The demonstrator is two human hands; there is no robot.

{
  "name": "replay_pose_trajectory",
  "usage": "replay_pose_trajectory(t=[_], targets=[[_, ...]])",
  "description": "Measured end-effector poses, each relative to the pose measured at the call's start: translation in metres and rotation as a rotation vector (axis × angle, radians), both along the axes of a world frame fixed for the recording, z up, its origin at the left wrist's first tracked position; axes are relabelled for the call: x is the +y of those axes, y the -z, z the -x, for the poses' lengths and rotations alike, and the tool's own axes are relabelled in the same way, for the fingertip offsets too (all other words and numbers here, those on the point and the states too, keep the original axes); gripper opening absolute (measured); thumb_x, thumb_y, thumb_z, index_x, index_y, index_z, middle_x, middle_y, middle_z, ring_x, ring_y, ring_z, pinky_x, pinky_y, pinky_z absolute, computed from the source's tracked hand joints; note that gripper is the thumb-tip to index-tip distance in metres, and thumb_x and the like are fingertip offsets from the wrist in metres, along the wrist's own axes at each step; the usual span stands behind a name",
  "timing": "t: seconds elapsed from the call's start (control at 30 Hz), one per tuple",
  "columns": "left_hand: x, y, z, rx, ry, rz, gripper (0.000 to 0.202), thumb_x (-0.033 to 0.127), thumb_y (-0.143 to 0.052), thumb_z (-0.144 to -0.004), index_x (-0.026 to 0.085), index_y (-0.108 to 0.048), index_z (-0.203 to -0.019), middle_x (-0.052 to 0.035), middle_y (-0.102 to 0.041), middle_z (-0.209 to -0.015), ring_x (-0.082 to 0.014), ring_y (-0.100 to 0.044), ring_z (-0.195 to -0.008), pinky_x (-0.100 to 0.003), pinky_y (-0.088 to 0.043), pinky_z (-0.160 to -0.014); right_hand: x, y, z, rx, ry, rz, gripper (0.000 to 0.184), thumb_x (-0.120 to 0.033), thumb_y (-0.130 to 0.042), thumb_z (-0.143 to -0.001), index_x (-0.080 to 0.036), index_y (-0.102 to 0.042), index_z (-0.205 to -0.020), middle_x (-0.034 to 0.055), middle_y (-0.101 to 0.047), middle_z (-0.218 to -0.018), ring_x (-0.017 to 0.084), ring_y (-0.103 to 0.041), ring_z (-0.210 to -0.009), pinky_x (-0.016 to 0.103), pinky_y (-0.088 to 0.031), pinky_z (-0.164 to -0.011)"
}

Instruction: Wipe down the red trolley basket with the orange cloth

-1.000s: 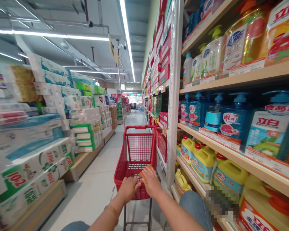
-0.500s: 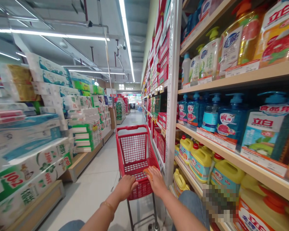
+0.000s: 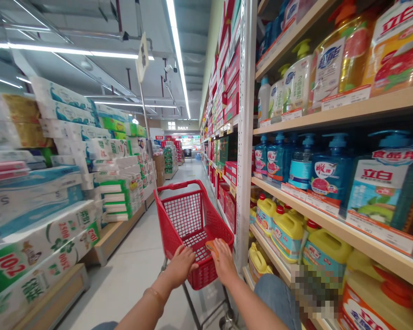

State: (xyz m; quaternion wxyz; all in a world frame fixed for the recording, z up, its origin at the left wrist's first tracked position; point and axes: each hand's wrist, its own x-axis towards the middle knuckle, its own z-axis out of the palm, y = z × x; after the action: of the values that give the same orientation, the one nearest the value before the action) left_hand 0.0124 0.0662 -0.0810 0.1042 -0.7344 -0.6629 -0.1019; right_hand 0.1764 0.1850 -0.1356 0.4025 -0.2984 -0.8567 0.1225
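Observation:
A red plastic shopping cart (image 3: pixel 202 272) stands in front of me on dark metal legs, turned slightly at an angle. Curled over the left part of its near rim is my left hand (image 3: pixel 182 263). My right hand (image 3: pixel 224 259) rests at the right part of the same rim, a small flat orange thing (image 3: pixel 211 247) pinched under its fingers. What that orange thing is, I cannot make out. The basket's mesh floor (image 3: pixel 194 239) shows between and beyond my hands. My fingers hide most of the near rim.
Close on my right, shelves (image 3: pixel 330 201) carry blue pump bottles (image 3: pixel 330 167) and yellow jugs (image 3: pixel 288 231). A white perforated shelf post (image 3: pixel 246 137) stands just right of the cart. Stacked paper packs (image 3: pixel 37 256) line the left side. A tiled aisle (image 3: pixel 189 172) runs ahead.
The cart has swung, its far end moving left and its near right corner moving right. A sign on a pole has come into view at upper left. Both hands stay at the rim.

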Motion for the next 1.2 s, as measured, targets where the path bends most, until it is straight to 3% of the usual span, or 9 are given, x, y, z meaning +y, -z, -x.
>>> replay_pose_trajectory(t=[0.1,0.2,0.3,0.43,0.63,0.8,0.97,1.07,1.2], targets=[[0.014,0.008,-0.012,0.012,-0.053,-0.007,0.024,0.036,-0.039,-0.093,0.021,-0.057,-0.092,-0.0031,-0.061,-0.098,-0.0192,-0.051,-0.1,-0.043,-0.026,-0.104,0.0,0.004,0.004,0.012,0.067,0.023,0.046,-0.032,-0.038,-0.095,-0.014,-0.045,-0.137,0.0103,-0.046,-0.14,0.025,-0.035,-0.134,0.049,-0.028,-0.111],[0.025,0.011,-0.021,-0.004,-0.036,-0.031,0.028,0.04,-0.037,-0.093,0.021,-0.058,-0.095,-0.0043,-0.061,-0.1,-0.0199,-0.051,-0.099,-0.043,-0.03,-0.1,-0.004,0.009,0.002,-0.006,-0.015,-0.014,0.047,-0.033,-0.038,-0.095,-0.019,-0.041,-0.14,0.0066,-0.042,-0.143,0.023,-0.032,-0.136,0.047,-0.028,-0.112],[0.028,0.007,-0.016,-0.005,0.008,-0.059,0.036,0.05,-0.037,-0.091,0.02,-0.057,-0.097,-0.0052,-0.061,-0.099,-0.02,-0.051,-0.097,-0.04,-0.033,-0.097,0.003,0.007,-0.01,-0.02,-0.063,-0.022,0.047,-0.034,-0.037,-0.096,-0.022,-0.039,-0.141,0.0044,-0.041,-0.144,0.021,-0.032,-0.136,0.044,-0.028,-0.112],[0.033,0.002,-0.011,0.023,-0.064,-0.109,0.036,0.051,-0.04,-0.09,0.021,-0.058,-0.097,-0.0048,-0.061,-0.1,-0.021,-0.051,-0.101,-0.042,-0.028,-0.102,0.014,0.001,-0.01,0.027,0.049,0.043,0.047,-0.035,-0.035,-0.095,-0.017,-0.044,-0.138,0.0087,-0.045,-0.141,0.023,-0.036,-0.134,0.046,-0.03,-0.111],[0.051,0.0,-0.023,0.003,-0.093,-0.073,0.043,0.052,-0.031,-0.092,0.02,-0.059,-0.097,-0.0073,-0.062,-0.098,-0.0219,-0.052,-0.097,-0.04,-0.033,-0.094,0.002,0.005,-0.002,0.065,0.07,0.055,0.046,-0.036,-0.035,-0.095,-0.019,-0.046,-0.137,0.0078,-0.047,-0.139,0.023,-0.037,-0.133,0.047,-0.029,-0.111],[0.047,-0.005,-0.003,0.027,-0.199,-0.142,0.047,0.055,-0.031,-0.091,0.019,-0.059,-0.095,-0.0084,-0.062,-0.096,-0.0228,-0.052,-0.095,-0.04,-0.031,-0.093,0.014,0.0,-0.02,0.052,0.081,0.074,0.046,-0.038,-0.032,-0.096,-0.02,-0.046,-0.137,0.0061,-0.047,-0.14,0.021,-0.038,-0.132,0.045,-0.031,-0.11],[0.051,-0.005,-0.014,0.004,-0.288,-0.136,0.04,0.05,-0.033,-0.092,0.02,-0.06,-0.094,-0.0077,-0.063,-0.097,-0.0228,-0.051,-0.097,-0.039,-0.029,-0.093,0.003,0.0,0.017,0.067,0.256,0.079,0.05,-0.038,-0.034,-0.095,-0.011,-0.048,-0.135,0.0147,-0.047,-0.139,0.028,-0.037,-0.133,0.05,-0.026,-0.111],[0.05,-0.009,-0.016,-0.005,-0.297,-0.124,0.04,0.049,-0.033,-0.093,0.02,-0.06,-0.094,-0.007,-0.063,-0.097,-0.0218,-0.051,-0.095,-0.037,-0.03,-0.091,0.001,-0.001,0.024,0.047,0.2,0.045,0.05,-0.037,-0.035,-0.095,-0.011,-0.046,-0.136,0.0132,-0.045,-0.14,0.026,-0.037,-0.133,0.049,-0.026,-0.111],[0.035,-0.016,0.013,0.018,-0.384,-0.169,0.045,0.054,-0.034,-0.091,0.018,-0.061,-0.093,-0.0095,-0.062,-0.097,-0.024,-0.05,-0.096,-0.04,-0.029,-0.091,0.024,-0.003,0.0,0.043,0.151,0.069,0.05,-0.039,-0.031,-0.096,-0.012,-0.05,-0.134,0.0119,-0.05,-0.136,0.025,-0.042,-0.129,0.046,-0.031,-0.109]])
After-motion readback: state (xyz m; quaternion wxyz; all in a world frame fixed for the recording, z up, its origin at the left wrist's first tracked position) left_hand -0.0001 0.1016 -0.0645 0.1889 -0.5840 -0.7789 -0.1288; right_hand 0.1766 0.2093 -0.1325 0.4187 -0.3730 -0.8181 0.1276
